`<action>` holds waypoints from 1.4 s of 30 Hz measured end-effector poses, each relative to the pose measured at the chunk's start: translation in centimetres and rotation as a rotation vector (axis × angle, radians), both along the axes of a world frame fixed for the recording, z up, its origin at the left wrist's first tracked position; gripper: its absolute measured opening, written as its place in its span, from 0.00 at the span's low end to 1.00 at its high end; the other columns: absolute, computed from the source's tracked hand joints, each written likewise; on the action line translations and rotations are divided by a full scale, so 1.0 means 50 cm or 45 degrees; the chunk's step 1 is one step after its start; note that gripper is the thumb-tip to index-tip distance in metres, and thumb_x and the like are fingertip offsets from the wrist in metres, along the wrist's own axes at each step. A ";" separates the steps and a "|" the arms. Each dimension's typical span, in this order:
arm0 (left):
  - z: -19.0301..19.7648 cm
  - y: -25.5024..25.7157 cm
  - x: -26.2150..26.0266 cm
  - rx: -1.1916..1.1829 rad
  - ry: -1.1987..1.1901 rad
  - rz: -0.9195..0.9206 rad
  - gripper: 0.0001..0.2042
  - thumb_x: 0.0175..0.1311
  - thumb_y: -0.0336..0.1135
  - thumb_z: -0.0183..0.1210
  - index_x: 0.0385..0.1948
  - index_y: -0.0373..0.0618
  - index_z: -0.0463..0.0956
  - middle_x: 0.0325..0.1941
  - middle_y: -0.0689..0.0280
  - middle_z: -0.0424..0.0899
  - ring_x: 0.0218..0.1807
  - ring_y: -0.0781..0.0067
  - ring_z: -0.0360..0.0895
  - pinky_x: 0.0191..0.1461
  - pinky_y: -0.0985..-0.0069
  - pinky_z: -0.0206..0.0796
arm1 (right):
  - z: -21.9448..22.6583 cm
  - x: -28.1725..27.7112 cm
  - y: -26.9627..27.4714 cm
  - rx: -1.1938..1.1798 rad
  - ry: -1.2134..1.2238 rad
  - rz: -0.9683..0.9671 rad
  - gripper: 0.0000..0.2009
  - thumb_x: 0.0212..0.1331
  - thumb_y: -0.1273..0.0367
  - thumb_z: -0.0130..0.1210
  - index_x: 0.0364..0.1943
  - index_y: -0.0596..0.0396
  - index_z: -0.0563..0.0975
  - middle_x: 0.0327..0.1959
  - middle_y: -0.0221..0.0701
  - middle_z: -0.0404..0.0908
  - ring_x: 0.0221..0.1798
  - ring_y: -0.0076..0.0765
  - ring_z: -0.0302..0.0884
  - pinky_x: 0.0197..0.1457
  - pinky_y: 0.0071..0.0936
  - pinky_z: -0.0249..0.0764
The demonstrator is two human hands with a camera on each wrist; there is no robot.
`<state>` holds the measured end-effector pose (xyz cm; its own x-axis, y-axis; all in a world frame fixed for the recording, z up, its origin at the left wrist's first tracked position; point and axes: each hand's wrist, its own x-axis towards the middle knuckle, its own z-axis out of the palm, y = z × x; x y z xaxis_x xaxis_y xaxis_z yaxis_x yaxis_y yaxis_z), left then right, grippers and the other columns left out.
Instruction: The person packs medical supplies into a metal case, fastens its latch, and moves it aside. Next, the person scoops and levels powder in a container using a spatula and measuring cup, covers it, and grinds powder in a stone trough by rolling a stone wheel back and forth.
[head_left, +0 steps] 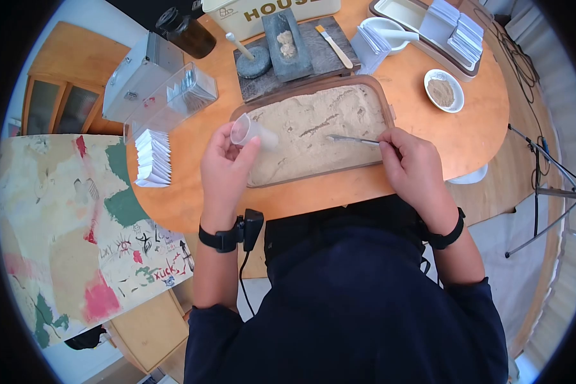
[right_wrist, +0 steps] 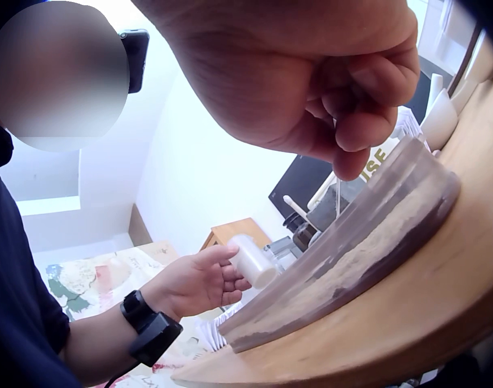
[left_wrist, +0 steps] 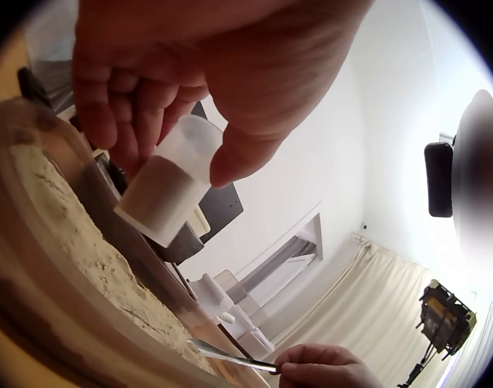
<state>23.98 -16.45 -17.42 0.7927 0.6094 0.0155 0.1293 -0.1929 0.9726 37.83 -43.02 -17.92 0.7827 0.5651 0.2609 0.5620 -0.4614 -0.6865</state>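
My left hand pinches a small translucent plastic cup between thumb and fingers. The cup leans over the left end of a tray, and brownish powder fills its lower part in the left wrist view. My right hand grips a thin metal spatula near the tray's right rim, its blade reaching left over the sand-like powder. Grooves and small dents mark the powder's surface. In the right wrist view, curled fingers hide most of the spatula.
Behind the tray, a dark board bears a stone trough, a round grinding stone and a brush. A powder dish stands right. Folded papers, a clear box and a metal case stand left.
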 end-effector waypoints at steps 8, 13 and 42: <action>0.003 0.010 -0.011 -0.110 -0.122 0.033 0.17 0.66 0.26 0.61 0.55 0.36 0.72 0.49 0.65 0.83 0.46 0.82 0.79 0.51 0.82 0.69 | 0.003 0.007 0.000 -0.028 0.005 -0.026 0.04 0.58 0.73 0.55 0.31 0.56 0.81 0.21 0.42 0.81 0.26 0.51 0.81 0.31 0.41 0.76; 0.003 0.023 -0.017 -0.012 -0.124 0.005 0.18 0.63 0.26 0.63 0.54 0.37 0.72 0.51 0.65 0.81 0.47 0.80 0.79 0.51 0.82 0.70 | 0.031 0.035 -0.010 -0.167 0.012 -0.014 0.05 0.55 0.72 0.54 0.31 0.57 0.82 0.22 0.42 0.81 0.27 0.52 0.81 0.33 0.42 0.76; -0.012 0.090 -0.095 0.365 -0.243 0.045 0.23 0.54 0.26 0.68 0.54 0.40 0.75 0.50 0.63 0.81 0.49 0.74 0.78 0.54 0.76 0.70 | 0.014 0.008 0.224 -0.437 0.522 0.531 0.11 0.56 0.69 0.51 0.36 0.58 0.83 0.30 0.46 0.83 0.36 0.54 0.81 0.42 0.43 0.75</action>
